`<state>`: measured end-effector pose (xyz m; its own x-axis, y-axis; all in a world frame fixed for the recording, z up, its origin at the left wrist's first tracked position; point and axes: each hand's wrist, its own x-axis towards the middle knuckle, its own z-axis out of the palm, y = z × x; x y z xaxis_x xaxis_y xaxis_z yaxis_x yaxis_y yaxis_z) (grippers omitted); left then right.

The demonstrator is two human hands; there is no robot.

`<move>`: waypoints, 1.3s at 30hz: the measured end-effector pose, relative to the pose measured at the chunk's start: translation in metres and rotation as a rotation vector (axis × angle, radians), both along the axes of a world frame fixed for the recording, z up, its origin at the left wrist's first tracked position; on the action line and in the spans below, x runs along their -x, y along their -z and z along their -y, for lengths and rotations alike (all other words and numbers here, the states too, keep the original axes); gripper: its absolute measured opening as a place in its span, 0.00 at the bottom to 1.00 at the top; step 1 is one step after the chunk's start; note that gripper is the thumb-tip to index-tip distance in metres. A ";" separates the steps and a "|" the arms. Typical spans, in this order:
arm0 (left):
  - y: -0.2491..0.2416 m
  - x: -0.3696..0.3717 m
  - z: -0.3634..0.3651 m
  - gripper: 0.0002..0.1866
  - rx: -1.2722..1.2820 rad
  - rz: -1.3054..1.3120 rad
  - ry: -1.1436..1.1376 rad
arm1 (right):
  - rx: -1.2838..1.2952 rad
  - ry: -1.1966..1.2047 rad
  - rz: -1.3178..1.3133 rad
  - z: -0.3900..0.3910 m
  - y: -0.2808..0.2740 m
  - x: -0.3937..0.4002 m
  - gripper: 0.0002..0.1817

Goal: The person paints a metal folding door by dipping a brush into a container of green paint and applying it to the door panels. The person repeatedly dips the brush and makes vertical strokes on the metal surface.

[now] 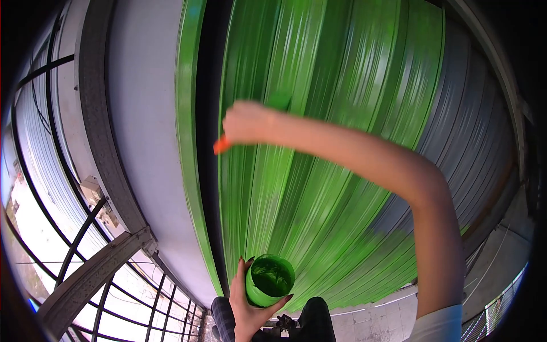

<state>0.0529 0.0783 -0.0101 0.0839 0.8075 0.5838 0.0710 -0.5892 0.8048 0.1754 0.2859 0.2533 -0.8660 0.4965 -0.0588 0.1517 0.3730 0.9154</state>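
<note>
Green paint [270, 277] sits in the cup [259, 296] that our left hand [248, 315] grasps, low in the head view before the ribbed panel [336, 194]. We judge the cup light, perhaps soft-walled and slippery when wet, best held around its side. Our right hand [248, 122] clenches an orange handle [221, 145]; blur obscures its far end, and we cannot see the cup's base.

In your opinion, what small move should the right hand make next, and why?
Probably the right hand should bring the orange-handled tool towards the grey patch below the forearm: green covers most of the ribbed panel, but grey shows there, and the left hand holds a cup with green paint inside.
</note>
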 end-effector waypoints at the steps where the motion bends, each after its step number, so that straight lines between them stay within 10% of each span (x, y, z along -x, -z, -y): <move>1: 0.000 0.000 0.000 0.57 -0.007 0.003 0.002 | 0.106 0.022 -0.011 -0.003 0.030 -0.004 0.11; 10: -0.002 0.003 0.002 0.57 0.001 0.041 -0.001 | 0.343 0.356 -0.427 0.015 -0.008 0.000 0.05; 21: -0.001 0.000 0.003 0.58 0.037 0.006 0.009 | -0.349 0.101 -0.089 0.009 -0.076 0.023 0.07; 31: -0.005 0.005 0.005 0.58 0.032 0.006 0.000 | 0.294 0.130 -0.224 0.012 0.130 -0.001 0.07; 39: -0.006 0.007 0.005 0.58 0.034 0.047 0.027 | 0.321 0.293 -0.379 0.020 0.038 -0.016 0.03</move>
<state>0.0462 0.0733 -0.0045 0.0791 0.8249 0.5597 0.0176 -0.5625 0.8266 0.1912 0.2656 0.2156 -0.6852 0.7272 0.0414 0.5854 0.5160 0.6253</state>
